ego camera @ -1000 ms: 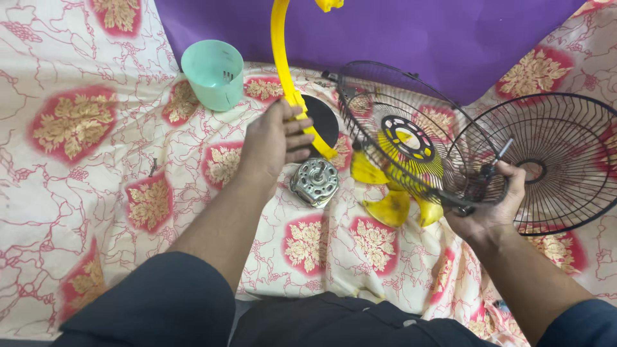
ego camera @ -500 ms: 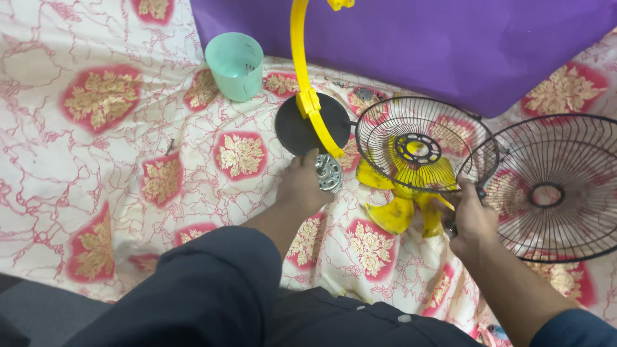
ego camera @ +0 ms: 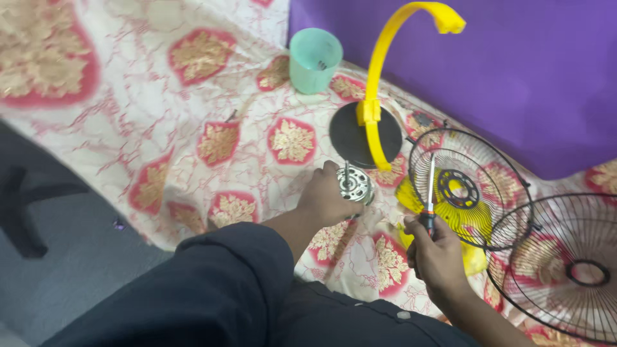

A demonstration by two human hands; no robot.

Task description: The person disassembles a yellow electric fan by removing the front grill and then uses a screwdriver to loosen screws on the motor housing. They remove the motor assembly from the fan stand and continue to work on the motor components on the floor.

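Two hands were busy, each closed on something. The left hand (ego camera: 326, 198) had its fingers wrapped round a small silver fan motor (ego camera: 354, 185), shaft pointing up, lifted just off the cloth, probably gripped by the body so the shaft end stayed free. The right hand (ego camera: 438, 256) was fisted round a screwdriver (ego camera: 429, 193) handle, blade pointing up and away, tip over the near wire guard (ego camera: 469, 186), held like a tool at the ready. Motor sat left of the screwdriver, the two apart.

Just beyond the motor stood a black round base with a yellow curved stand (ego camera: 379, 103). A yellow fan blade (ego camera: 457, 207) lay under that guard. A second wire guard (ego camera: 565, 270) lay far right. A teal cup (ego camera: 314, 60) stood further back.

Surface: white cloth with red-gold floral patches (ego camera: 212, 141), draped over an edge. Purple sheet (ego camera: 514, 71) behind. Grey floor (ego camera: 71, 270) at left, dark chair leg partly visible.
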